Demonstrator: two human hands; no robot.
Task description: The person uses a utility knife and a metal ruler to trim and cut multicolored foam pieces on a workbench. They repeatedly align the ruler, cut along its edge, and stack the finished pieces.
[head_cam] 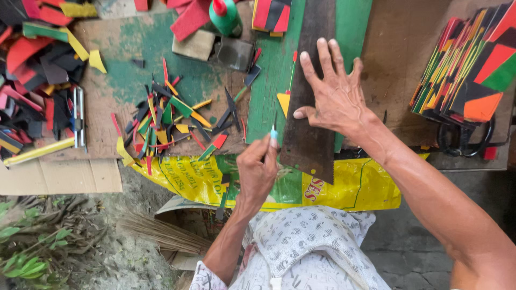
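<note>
On green sheet (274, 80), right hand (336, 99) flat on saw blade (312, 107), left hand (258, 172) gripping cutter (273, 132)

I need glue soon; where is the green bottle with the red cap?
The green bottle stands at the top centre of the head view, beside red offcuts, above the grey block.

Dark rusty saw blade (312, 107) flat on green sheet (269, 91).

A worn wooden workbench (408, 59) carries a green sheet (269, 86) under a dark saw blade (312, 134), just right of the gripped cutter (273, 133). Coloured offcuts (172, 118) litter worn cardboard (113, 80) left of the grip; stacked coloured pieces (467, 64) sit far right.
</note>
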